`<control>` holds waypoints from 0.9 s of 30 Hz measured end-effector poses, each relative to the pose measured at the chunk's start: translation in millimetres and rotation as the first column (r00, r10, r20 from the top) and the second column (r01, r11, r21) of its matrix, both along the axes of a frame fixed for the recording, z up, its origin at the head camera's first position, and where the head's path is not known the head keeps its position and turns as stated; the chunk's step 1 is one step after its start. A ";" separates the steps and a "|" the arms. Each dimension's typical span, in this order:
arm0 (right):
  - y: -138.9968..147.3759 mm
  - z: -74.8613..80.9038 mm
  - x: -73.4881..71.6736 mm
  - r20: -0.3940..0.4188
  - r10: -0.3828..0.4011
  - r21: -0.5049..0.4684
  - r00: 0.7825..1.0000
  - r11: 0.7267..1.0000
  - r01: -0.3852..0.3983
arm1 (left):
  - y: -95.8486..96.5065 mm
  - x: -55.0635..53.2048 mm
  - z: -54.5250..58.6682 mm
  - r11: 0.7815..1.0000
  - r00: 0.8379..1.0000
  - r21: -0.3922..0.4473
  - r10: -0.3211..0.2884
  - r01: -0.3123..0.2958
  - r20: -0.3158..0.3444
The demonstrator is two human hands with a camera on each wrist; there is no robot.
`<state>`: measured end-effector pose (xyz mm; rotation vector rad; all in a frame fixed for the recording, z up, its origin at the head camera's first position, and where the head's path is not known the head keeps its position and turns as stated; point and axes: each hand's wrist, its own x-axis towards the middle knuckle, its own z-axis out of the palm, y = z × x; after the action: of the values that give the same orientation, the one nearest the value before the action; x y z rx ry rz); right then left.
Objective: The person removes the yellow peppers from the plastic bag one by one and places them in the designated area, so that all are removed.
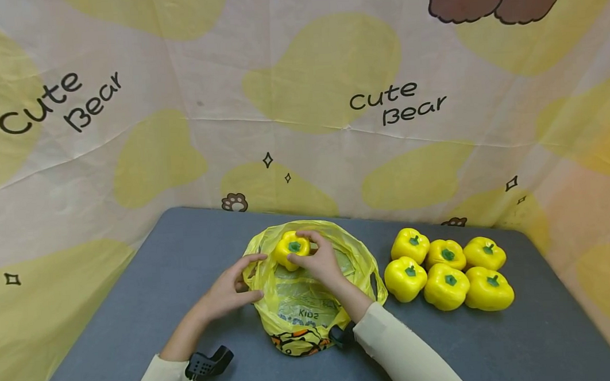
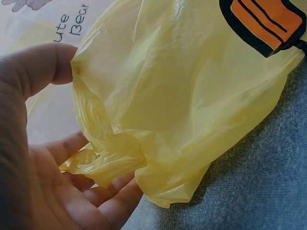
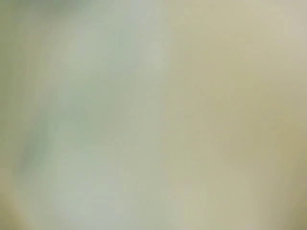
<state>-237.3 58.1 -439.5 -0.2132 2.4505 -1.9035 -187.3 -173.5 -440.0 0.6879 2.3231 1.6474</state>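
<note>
A yellow plastic bag [image 1: 310,288] stands with its mouth open in the middle of the table. Inside its far left part is a yellow bell pepper [image 1: 289,249] with a green stem, which my right hand [image 1: 321,261] grips from the right side, fingers and thumb about it. At the bag's left rim, my left hand [image 1: 227,292] has its thumb and fingers spread apart. Up close in the left wrist view, the left fingers [image 2: 117,199] touch the crumpled plastic. The right wrist view is all blur, so details there are hidden.
To the right of the bag, several yellow bell peppers [image 1: 446,281] stand in two rows on the grey table [image 1: 184,248]. A printed cloth [image 1: 309,69] hangs behind the table. Black wrist devices sit on both arms, the left one [image 1: 209,362] beside the sleeve.
</note>
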 end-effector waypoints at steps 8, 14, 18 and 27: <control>1.1 1.1 4.1 -0.012 0.010 0.001 1.000 1.000 -0.010 | -0.4 0.6 -1.5 1.000 1.000 -0.001 0.000 0.000 0.001; 2.9 4.7 7.9 0.005 0.025 -0.008 1.000 1.000 -0.025 | -0.5 0.6 -2.5 1.000 1.000 0.003 -0.003 0.003 0.001; 5.9 10.4 12.4 0.020 0.040 -0.014 0.999 0.999 -0.040 | -0.5 0.5 -2.7 1.000 1.000 0.002 -0.004 0.004 -0.003; 24.8 24.8 22.5 -0.011 0.069 -0.058 0.998 0.996 -0.070 | 0.7 -0.6 1.5 1.000 1.000 -0.009 0.010 -0.010 -0.016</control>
<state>-214.8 82.8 -414.7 -0.3052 2.3621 -1.9516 -187.9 -172.8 -438.5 0.6911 2.3466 1.6407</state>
